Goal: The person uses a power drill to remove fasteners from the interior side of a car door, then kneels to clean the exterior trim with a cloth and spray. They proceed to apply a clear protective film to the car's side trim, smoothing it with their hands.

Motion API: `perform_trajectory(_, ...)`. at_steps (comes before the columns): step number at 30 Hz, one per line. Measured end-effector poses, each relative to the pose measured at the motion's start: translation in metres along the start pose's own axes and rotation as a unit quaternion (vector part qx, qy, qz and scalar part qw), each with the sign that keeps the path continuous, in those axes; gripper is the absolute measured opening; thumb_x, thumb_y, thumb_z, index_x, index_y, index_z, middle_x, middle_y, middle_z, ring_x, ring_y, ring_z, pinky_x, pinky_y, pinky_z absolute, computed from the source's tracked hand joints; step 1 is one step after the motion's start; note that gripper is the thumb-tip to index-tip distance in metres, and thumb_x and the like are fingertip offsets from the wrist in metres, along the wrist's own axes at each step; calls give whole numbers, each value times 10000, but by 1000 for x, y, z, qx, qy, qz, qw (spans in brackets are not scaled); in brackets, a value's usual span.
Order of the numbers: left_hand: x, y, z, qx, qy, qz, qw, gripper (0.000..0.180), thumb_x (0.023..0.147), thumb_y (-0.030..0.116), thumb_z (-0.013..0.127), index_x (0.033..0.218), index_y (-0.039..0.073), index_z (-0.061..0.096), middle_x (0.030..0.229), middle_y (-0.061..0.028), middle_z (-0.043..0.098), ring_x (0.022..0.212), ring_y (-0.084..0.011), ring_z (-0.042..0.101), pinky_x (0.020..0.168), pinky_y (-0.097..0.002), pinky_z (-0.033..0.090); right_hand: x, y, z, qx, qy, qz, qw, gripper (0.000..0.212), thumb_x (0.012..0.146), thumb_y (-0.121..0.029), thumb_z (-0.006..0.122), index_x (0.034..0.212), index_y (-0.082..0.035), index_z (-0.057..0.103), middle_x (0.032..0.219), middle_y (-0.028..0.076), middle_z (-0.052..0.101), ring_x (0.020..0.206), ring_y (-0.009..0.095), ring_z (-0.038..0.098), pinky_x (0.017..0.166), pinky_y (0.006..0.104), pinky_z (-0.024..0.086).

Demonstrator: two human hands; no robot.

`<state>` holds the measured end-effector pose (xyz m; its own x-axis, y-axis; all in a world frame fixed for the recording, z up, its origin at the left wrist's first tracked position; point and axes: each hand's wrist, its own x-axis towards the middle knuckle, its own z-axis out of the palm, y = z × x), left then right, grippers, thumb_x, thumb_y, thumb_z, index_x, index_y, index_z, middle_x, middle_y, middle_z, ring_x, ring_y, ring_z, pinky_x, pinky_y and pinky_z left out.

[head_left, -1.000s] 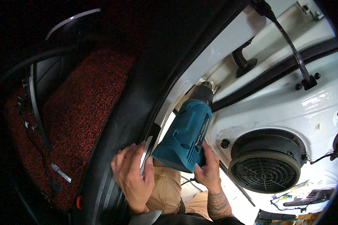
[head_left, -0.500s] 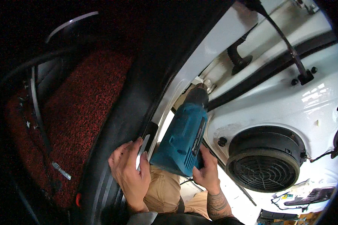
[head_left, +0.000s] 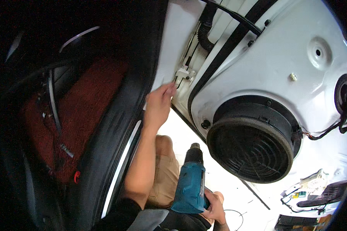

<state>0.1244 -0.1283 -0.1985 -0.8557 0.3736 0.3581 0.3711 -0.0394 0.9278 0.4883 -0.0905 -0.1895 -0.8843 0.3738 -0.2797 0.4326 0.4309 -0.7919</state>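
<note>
My right hand (head_left: 216, 210) grips a teal heat gun (head_left: 189, 184) with a black body end and metal nozzle, low in front of my lap, nozzle pointing away from me. Stretched forward along the white door frame, my left hand (head_left: 159, 106) has its thumb and fingers drawn together in a pinch. Anything between its fingertips is too small or blurred to make out. Those fingertips are just short of a pale hinge bracket (head_left: 183, 73) in the gap between the body and the opened car door (head_left: 254, 73).
A large round black speaker (head_left: 254, 150) sticks out from the bare door panel. Above the hinge runs a ribbed black wiring boot (head_left: 205, 36). On the left lie the black sill trim (head_left: 98, 154) and red carpet (head_left: 69, 142). Another trim part with wiring (head_left: 312, 192) is at lower right.
My left hand has left the sill edge and reached forward towards the hinge. The heat gun, still in my right hand, has drawn back from the hinge towards my lap. The view has shifted.
</note>
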Motion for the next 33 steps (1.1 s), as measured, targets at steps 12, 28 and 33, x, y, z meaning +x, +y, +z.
perform_trajectory(12,102,-17,79,178,-45,-16,983,467,794,71,489,1210,-137,452,1164,-351,540,1111,-463,526,982,-462,412,-40,68,-2,-63,68,47,995,684,598,-182,679,1215,70,526,894,204,623,826,321,599,822,357,450)
perform_trajectory(28,128,-28,69,127,-131,-21,983,534,733,49,448,1250,-65,514,1250,-302,524,1174,-405,517,1003,-408,409,-38,69,1,-21,61,29,997,680,614,-123,676,1231,101,497,917,208,643,841,241,634,830,311,468)
perform_trajectory(33,115,10,69,114,-104,51,987,447,770,38,439,1197,-54,540,1083,-313,593,1091,-428,561,944,-417,438,-37,58,-4,-43,53,41,997,689,610,-136,694,1229,93,499,893,219,639,782,282,632,786,320,475)
